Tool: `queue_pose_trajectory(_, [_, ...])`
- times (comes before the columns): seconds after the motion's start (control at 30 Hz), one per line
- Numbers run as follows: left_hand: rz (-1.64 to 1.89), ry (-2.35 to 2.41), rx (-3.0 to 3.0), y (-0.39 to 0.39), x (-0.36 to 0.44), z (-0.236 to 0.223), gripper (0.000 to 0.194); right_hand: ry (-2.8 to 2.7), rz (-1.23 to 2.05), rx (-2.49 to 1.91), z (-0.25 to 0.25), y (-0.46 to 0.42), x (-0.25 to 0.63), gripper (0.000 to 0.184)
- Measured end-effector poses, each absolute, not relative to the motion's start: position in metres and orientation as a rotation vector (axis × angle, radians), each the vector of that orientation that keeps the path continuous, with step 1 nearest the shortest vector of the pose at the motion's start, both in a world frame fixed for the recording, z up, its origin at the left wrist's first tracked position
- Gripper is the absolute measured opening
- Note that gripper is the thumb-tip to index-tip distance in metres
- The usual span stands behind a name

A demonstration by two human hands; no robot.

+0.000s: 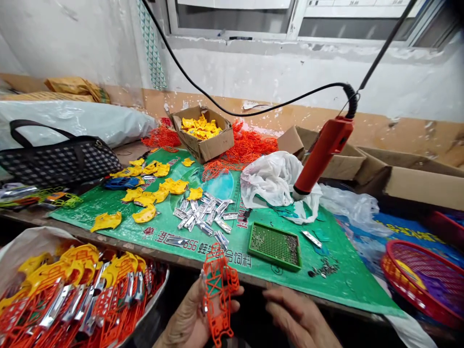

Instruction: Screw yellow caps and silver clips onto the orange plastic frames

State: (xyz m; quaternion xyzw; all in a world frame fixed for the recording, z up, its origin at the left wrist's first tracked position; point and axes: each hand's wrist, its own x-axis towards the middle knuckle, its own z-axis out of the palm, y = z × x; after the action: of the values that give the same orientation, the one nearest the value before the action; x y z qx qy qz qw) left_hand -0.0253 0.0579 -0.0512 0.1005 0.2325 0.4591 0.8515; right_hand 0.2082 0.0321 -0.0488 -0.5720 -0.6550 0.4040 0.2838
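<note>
My left hand (pixel 194 309) grips an orange plastic lattice frame (pixel 218 295), held upright at the table's front edge, with the thumb on its left side and fingertips showing on the right. To its right, my right hand (pixel 297 314) holds nothing, its fingers loosely extended and apart from the frame. Beyond the hands, a pile of silvery metal-looking strips (pixel 205 212) lies on the green sheet (pixel 152 237). A green tray (pixel 274 245) with small metal parts sits close to the front edge. Yellow molded pieces (pixel 145 212) are scattered at the left.
A red electric screwdriver (pixel 322 157) hangs from a black cable over the table. At the lower left stands a white sack (pixel 159 295) of assembled orange-and-yellow parts. A cardboard box (pixel 213 147) of yellow pieces, orange frames (pixel 253 145) and a red basket (pixel 416 290) surround the work area.
</note>
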Motion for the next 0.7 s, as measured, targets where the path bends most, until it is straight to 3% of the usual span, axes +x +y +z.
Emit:
queue_pose_trajectory(0.13, [1.011, 0.529, 0.152, 0.06, -0.025, -0.044, 0.037, -2.188, 0.359, -1.725, -0.003, 0.101, 0.167, 0.031])
queue_pose_trajectory(0.23, [1.034, 0.561, 0.116, 0.061, -0.024, -0.036, 0.038, -2.26, 0.241, -1.797, -0.004, 0.152, 0.133, 0.027])
queue_pose_trajectory(0.5, [1.114, 0.639, 0.086, 0.069, -0.032, -0.037, 0.035, -2.173, 0.345, -1.876, -0.034, 0.187, 0.111, 0.025])
queue_pose_trajectory(0.7, [1.166, 0.67, 0.069, 0.08, -0.029, -0.031, 0.018, -1.934, 0.777, -1.69, -0.021, 0.19, 0.129, 0.013])
